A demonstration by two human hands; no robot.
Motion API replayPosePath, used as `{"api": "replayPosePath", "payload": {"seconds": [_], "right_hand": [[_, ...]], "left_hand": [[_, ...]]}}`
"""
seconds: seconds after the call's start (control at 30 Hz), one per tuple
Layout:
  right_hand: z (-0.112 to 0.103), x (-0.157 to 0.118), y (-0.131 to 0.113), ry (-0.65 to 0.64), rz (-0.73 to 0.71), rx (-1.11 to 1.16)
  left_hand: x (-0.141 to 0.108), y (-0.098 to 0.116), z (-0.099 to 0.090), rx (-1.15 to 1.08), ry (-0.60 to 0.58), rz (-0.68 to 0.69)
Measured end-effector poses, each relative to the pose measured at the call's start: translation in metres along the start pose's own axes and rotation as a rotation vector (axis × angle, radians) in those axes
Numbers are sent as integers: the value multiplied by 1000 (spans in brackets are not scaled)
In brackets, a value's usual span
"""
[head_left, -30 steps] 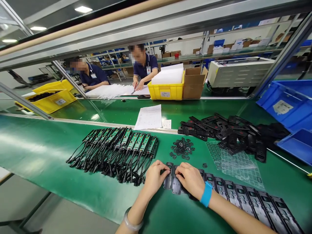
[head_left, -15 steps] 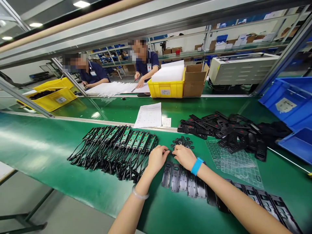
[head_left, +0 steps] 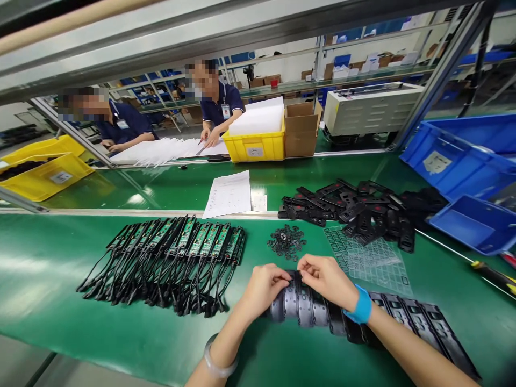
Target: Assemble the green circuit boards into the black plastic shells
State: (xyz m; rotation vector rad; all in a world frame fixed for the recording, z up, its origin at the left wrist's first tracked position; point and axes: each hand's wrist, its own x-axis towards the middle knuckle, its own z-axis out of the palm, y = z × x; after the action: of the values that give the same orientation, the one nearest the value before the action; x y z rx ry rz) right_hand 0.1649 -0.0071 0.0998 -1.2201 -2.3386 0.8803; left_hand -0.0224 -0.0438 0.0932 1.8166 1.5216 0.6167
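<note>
My left hand [head_left: 266,287] is closed in a pinch at the upper ends of the leftmost black plastic housings [head_left: 291,303]. My right hand [head_left: 325,278] pinches just beside it, over the same row. Whatever the fingertips of either hand hold is too small or hidden to make out. The housings lie side by side, hollow face up, and run to the right beneath my right forearm. Just beyond my hands is a heap of small black plastic parts [head_left: 286,241].
Green circuit boards with black cables [head_left: 197,242] lie in rows on the left. Black covers [head_left: 346,201] are piled behind clear grid sheets [head_left: 371,260] at right. Blue bins [head_left: 471,223], a screwdriver [head_left: 494,277], a paper sheet [head_left: 228,193] and a yellow bin [head_left: 258,146] surround these; two people work opposite.
Both hands have come from the heap of small parts toward me, onto the upper ends of the housings. The camera view has shifted to the right.
</note>
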Motion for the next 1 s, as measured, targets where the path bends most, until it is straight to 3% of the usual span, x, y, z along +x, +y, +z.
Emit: {"api": "replayPosePath", "payload": {"seconds": [0.2, 0.43, 0.57, 0.7, 0.83, 1.0], "right_hand": [[9, -28, 3, -41, 57, 46], [26, -32, 6, -48, 23, -224], [29, -31, 3, -70, 7, -359], [16, -25, 9, -78, -2, -307], [-5, -11, 28, -17, 117, -330], [-18, -4, 46, -32, 109, -278]], "left_hand": [[-4, 0, 15, 230, -35, 38], [-5, -3, 17, 354, -21, 37], [-8, 1, 13, 383, -69, 30], [2, 6, 8, 375, -60, 45], [32, 7, 13, 441, 17, 49], [60, 9, 18, 457, -8, 81]]}}
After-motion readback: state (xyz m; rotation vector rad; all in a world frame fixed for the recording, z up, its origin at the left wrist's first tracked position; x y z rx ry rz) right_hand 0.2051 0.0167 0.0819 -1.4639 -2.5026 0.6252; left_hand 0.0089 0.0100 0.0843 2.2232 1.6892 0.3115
